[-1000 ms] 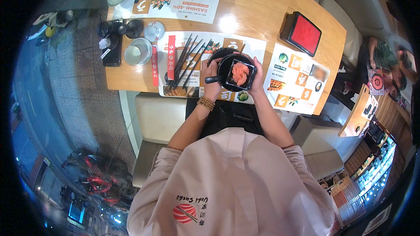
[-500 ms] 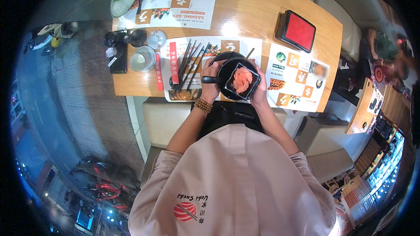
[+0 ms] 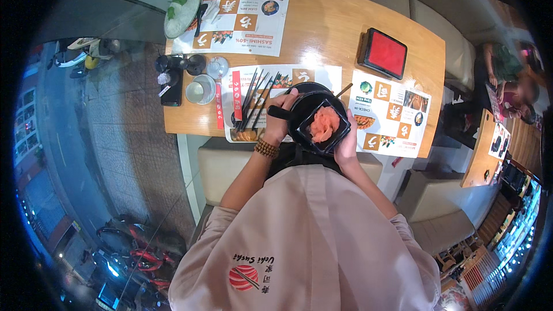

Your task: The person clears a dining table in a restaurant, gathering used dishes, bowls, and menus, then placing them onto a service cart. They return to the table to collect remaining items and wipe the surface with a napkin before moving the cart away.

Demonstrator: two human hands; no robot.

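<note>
I hold a round black handled bowl (image 3: 303, 132) between both hands, close to my body at the table's near edge. My left hand (image 3: 279, 122) grips its left side, by the stubby black handle (image 3: 280, 112), fingers curled at the rim. Around the right side wraps my right hand (image 3: 347, 144), its fingers partly hidden below. A square black dish (image 3: 340, 133) heaped with pink pickled ginger (image 3: 325, 124) sits in or on the bowl. From the far right rim sticks out a thin brown utensil handle (image 3: 345, 89).
Several dark chopsticks (image 3: 254, 101) lie on a printed paper placemat (image 3: 329, 75), beside red paper sleeves (image 3: 237, 97). Glasses (image 3: 199, 89) and black condiment containers (image 3: 171, 78) stand left. A plate with green leaves (image 3: 181, 14) is far left, a red-topped black box (image 3: 385, 53) far right.
The view has shifted, so the table sits lower in it. The bowl and the ginger dish have come slightly nearer my body, still in both hands.
</note>
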